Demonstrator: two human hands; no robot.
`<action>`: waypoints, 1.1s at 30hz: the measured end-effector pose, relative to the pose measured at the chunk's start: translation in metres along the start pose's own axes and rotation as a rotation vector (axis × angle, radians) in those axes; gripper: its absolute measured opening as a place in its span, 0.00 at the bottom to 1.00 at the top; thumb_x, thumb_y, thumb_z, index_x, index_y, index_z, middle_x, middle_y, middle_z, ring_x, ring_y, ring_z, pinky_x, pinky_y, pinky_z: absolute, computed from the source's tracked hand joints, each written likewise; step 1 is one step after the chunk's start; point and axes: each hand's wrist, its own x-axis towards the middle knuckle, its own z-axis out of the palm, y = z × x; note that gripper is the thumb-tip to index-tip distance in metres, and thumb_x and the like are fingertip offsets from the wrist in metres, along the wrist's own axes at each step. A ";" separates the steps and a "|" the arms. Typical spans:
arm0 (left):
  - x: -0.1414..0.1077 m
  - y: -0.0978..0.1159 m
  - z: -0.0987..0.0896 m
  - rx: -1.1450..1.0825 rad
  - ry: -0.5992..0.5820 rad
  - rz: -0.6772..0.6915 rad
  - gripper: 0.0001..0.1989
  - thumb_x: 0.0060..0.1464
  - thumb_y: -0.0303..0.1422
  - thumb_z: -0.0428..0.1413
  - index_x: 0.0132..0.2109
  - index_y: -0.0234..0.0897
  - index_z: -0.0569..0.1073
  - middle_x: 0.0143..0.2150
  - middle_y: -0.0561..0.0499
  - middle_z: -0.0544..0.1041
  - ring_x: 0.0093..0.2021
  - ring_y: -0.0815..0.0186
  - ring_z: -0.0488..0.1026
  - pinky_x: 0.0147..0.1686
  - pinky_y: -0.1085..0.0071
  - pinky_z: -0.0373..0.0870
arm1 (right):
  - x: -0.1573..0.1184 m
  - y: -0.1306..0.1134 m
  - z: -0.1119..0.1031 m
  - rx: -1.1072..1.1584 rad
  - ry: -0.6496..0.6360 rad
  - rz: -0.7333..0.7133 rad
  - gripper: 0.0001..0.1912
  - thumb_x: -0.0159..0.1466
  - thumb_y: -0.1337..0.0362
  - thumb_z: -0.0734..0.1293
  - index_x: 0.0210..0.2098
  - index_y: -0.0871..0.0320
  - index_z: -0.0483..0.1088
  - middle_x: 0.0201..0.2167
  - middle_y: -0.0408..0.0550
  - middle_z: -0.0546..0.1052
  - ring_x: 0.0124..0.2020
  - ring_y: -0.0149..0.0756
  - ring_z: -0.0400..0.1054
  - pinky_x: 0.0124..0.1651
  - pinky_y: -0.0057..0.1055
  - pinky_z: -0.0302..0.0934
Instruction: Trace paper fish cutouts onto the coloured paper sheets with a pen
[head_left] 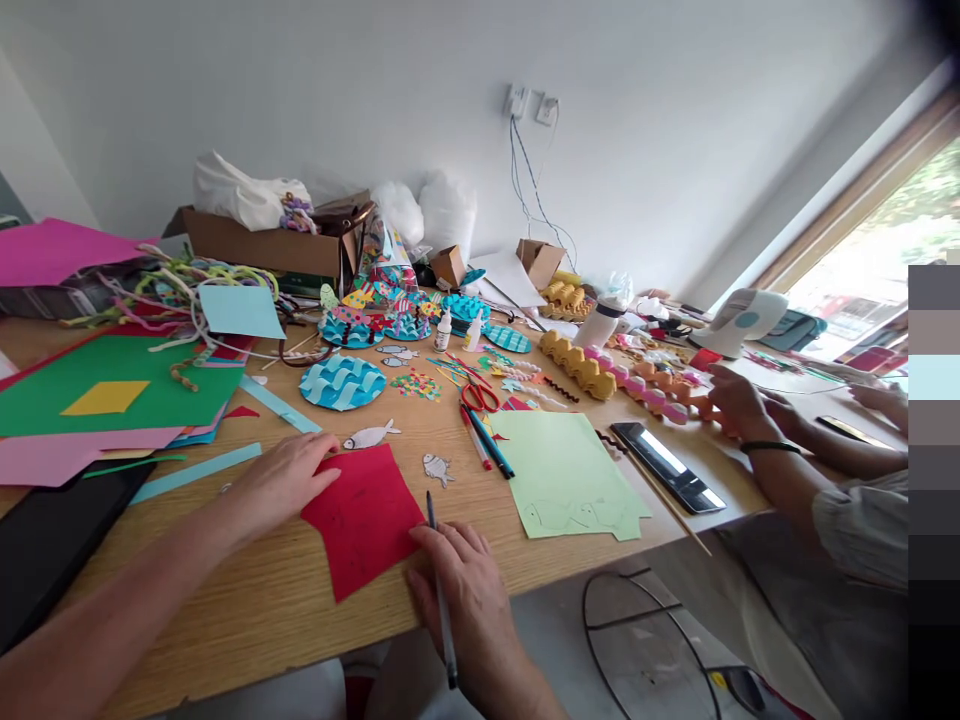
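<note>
A piece of red paper [366,525] with faint pencil-like outlines lies on the table in front of me. My left hand [289,478] rests at its upper left corner, fingers stretched out and holding nothing. A pen [444,610] is gripped in my right hand [469,595], its upper end pointing away from me; fingertips touch the paper's right corner. Just beyond the red paper are two cut-out paper fish, one long fish [371,436] and one smaller fish [437,468]. To the right lies light green paper [574,460] with fish outlines drawn along its near edge.
Red scissors [480,398] and markers [491,440] lie beyond my right hand. Coloured sheets [67,370] are stacked at left. A blue woven paper disc [343,382], glue bottles [444,330], egg-carton strips [577,365] and a phone [667,468] are around. Another person's hands [739,400] work at right.
</note>
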 end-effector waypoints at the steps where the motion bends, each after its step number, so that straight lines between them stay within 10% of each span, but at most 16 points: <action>1: 0.002 0.000 0.001 -0.017 -0.021 -0.016 0.15 0.47 0.38 0.47 0.41 0.38 0.70 0.41 0.44 0.75 0.42 0.54 0.72 0.39 0.62 0.67 | 0.000 0.000 0.001 -0.001 0.001 -0.004 0.17 0.56 0.72 0.65 0.45 0.55 0.67 0.37 0.49 0.76 0.39 0.41 0.67 0.43 0.36 0.61; 13: -0.011 0.027 -0.023 -0.592 -0.253 0.127 0.14 0.50 0.46 0.49 0.31 0.39 0.65 0.28 0.56 0.70 0.30 0.65 0.68 0.30 0.72 0.65 | 0.001 0.007 -0.026 0.609 0.095 0.359 0.17 0.61 0.60 0.63 0.49 0.54 0.62 0.48 0.51 0.72 0.47 0.40 0.67 0.48 0.34 0.62; 17: -0.010 0.051 -0.020 -0.714 -0.227 0.147 0.14 0.50 0.45 0.51 0.31 0.39 0.65 0.27 0.56 0.67 0.27 0.67 0.65 0.26 0.74 0.63 | 0.003 0.002 -0.035 0.931 0.055 0.484 0.13 0.60 0.57 0.64 0.42 0.54 0.63 0.32 0.45 0.73 0.32 0.34 0.69 0.33 0.28 0.62; 21: -0.005 0.071 -0.014 -0.744 -0.192 0.175 0.13 0.50 0.44 0.51 0.34 0.38 0.66 0.28 0.55 0.68 0.28 0.67 0.66 0.26 0.73 0.65 | 0.003 0.006 -0.044 0.746 0.231 0.558 0.09 0.55 0.61 0.67 0.33 0.56 0.63 0.24 0.38 0.65 0.24 0.28 0.59 0.26 0.23 0.54; 28: -0.008 0.059 -0.014 -0.734 -0.098 0.152 0.17 0.47 0.45 0.53 0.41 0.40 0.69 0.35 0.50 0.74 0.34 0.63 0.71 0.29 0.72 0.68 | 0.002 0.085 -0.101 0.435 0.495 0.631 0.15 0.52 0.57 0.68 0.34 0.56 0.64 0.27 0.42 0.68 0.28 0.33 0.63 0.30 0.27 0.58; 33: -0.012 0.024 -0.005 -0.619 -0.045 0.048 0.17 0.46 0.47 0.52 0.37 0.41 0.72 0.26 0.53 0.72 0.30 0.63 0.70 0.30 0.71 0.67 | -0.007 0.146 -0.124 0.322 0.462 0.696 0.16 0.53 0.55 0.66 0.37 0.55 0.63 0.29 0.43 0.69 0.28 0.34 0.64 0.29 0.28 0.58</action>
